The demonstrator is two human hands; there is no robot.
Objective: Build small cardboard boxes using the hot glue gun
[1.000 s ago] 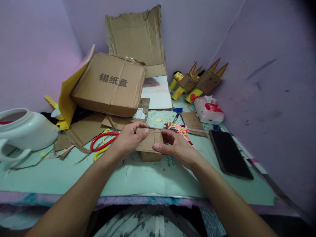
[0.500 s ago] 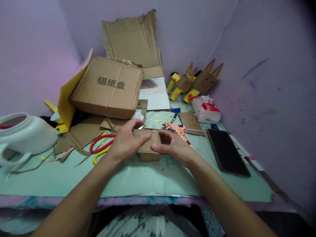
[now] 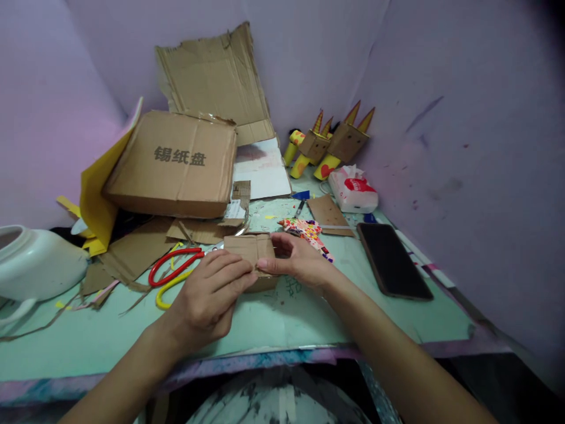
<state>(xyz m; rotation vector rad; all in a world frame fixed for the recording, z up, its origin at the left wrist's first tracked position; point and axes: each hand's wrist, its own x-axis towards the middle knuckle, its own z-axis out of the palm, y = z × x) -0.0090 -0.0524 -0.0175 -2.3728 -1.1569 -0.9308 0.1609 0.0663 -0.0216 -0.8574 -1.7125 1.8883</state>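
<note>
A small brown cardboard box point(image 3: 248, 247) rests on the green tabletop in front of me. My right hand point(image 3: 300, 259) grips its right side, thumb on the top and fingers curled round the far right edge. My left hand point(image 3: 212, 291) lies along the near left side, its fingers bent together and pressed to the box close to the right thumb. The left thumb is mostly hidden under that hand. Just left of the box are scissors point(image 3: 176, 259) with red and yellow handles. A colourfully patterned glue gun point(image 3: 309, 232) lies beyond my right hand.
At the back left, a large cardboard box point(image 3: 172, 165) leans over cardboard scraps point(image 3: 136, 250). A white teapot-like vessel point(image 3: 44, 265) stands far left. To the right are a phone point(image 3: 394, 259), a tissue pack point(image 3: 354, 189) and cardboard animal figures point(image 3: 348, 141).
My left hand has moved from the box's far left edge to its near side, with the fingers now folded together. My right hand keeps its grip. The view has shifted right.
</note>
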